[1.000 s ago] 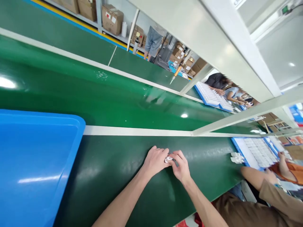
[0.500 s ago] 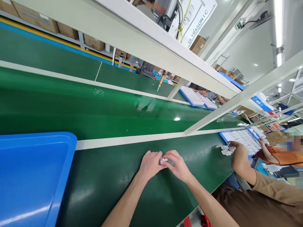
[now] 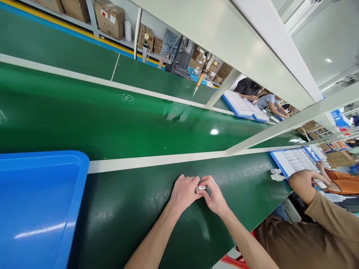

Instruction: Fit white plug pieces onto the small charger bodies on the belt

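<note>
The green worktable offers a broad surface beneath the work, so it would be sensible to keep the hands low over it, well to the right of the blue tray, where the wrists have room to turn. The left hand and right hand meet near the middle of the table's near strip, with the small white part between them: left thumb and forefinger closed on its left end, right thumb and forefinger pinching its right. Steadying it with the left and making only fine, even movements with the right should serve best, since so small a piece could slip from a hard squeeze. As for what is lost to view, the tray runs out of the picture at left, and the co-worker in brown is cut off at the near right. The remaining left fingers are largely hidden by the hand itself. The part's underside and ends are covered, and its fine detail is too small to read.
</note>
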{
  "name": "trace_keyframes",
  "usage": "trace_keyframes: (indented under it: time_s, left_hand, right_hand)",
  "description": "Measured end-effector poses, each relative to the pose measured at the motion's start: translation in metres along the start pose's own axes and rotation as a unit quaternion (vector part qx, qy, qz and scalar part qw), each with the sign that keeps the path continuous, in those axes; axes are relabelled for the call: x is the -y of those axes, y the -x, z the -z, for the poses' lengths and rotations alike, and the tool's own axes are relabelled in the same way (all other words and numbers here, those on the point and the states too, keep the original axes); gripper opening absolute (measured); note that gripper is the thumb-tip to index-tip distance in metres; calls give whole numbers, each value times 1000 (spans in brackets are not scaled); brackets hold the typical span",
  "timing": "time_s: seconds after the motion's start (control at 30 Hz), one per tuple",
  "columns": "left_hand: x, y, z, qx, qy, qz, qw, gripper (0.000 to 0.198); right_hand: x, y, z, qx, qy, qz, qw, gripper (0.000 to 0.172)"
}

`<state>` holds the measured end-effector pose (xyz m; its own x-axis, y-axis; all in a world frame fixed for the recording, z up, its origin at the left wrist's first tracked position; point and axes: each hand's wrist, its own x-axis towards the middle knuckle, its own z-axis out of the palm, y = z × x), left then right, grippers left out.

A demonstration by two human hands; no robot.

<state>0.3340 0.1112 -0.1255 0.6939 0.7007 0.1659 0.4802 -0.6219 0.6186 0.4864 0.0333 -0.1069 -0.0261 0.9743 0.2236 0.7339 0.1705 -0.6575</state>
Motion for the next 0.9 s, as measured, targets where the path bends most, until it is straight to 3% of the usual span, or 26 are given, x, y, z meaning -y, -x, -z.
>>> trace_keyframes:
  time_s: [0.43, 0.57, 0.77, 0.9]
  left_hand:
    - [2, 0, 1, -21, -38, -16, 999, 17]
    - [3, 0, 2, -18, -38, -20, 999, 21]
    - [3, -1, 6, -5, -36, -20, 999, 29]
    - [3, -2, 6, -6, -36, -16, 999, 27]
  right_hand:
    - [-11, -6, 10, 28, 119, 150, 981, 17]
    - [-14, -4, 6, 9, 113, 131, 985, 20]
    - [-9, -13, 15, 52, 89, 93, 990, 22]
    - [-12, -12, 17, 46, 79, 88, 992, 27]
